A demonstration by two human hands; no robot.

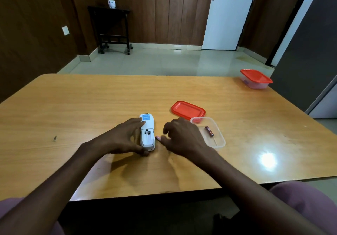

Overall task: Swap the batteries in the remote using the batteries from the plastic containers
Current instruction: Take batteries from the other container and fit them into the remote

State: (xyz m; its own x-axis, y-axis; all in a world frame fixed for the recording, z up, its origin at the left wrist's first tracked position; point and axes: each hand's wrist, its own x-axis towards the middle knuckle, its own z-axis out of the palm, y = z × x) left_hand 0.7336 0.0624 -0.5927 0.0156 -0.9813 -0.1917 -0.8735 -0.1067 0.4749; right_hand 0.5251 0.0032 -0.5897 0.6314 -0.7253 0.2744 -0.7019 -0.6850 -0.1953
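A white remote (148,134) lies face down on the wooden table (91,107), its battery bay uncovered and looking empty. My left hand (125,138) holds it from the left, fingers spread along its side and thumb at its near end. Just right of the remote, a small reddish battery (158,137) lies on the table. My right hand (182,136) hovers over it with fingers loosely curled, a fingertip touching or nearly touching it. An open clear plastic container (218,140) beside my right hand holds one dark red battery (209,130).
The container's red lid (187,109) lies flat just beyond it. A second clear container with a red lid on (256,78) stands at the far right corner of the table. The table's near edge runs just below my forearms.
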